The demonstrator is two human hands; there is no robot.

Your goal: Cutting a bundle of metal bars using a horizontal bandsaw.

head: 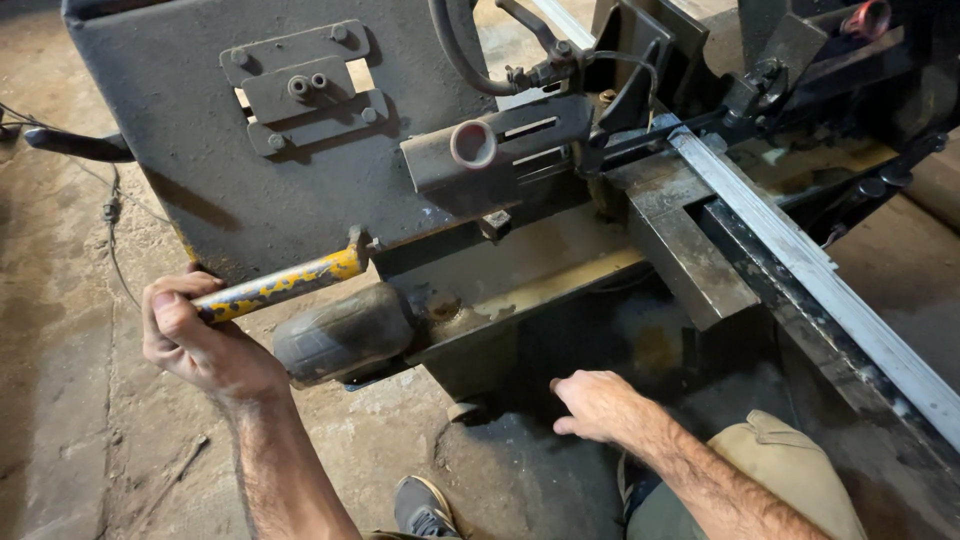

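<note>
Firmly, left hand (200,340) wraps the yellow lever (285,283); right hand (597,403) hangs apart.

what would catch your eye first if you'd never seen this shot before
Likely the yellow handle, its paint chipped, sticking out from the big dark saw frame at centre left, with the left hand closed around its end. Next, the long pale metal bar running diagonally down the right side through the machine. The right hand hovers open, low at centre, holding nothing.
</note>
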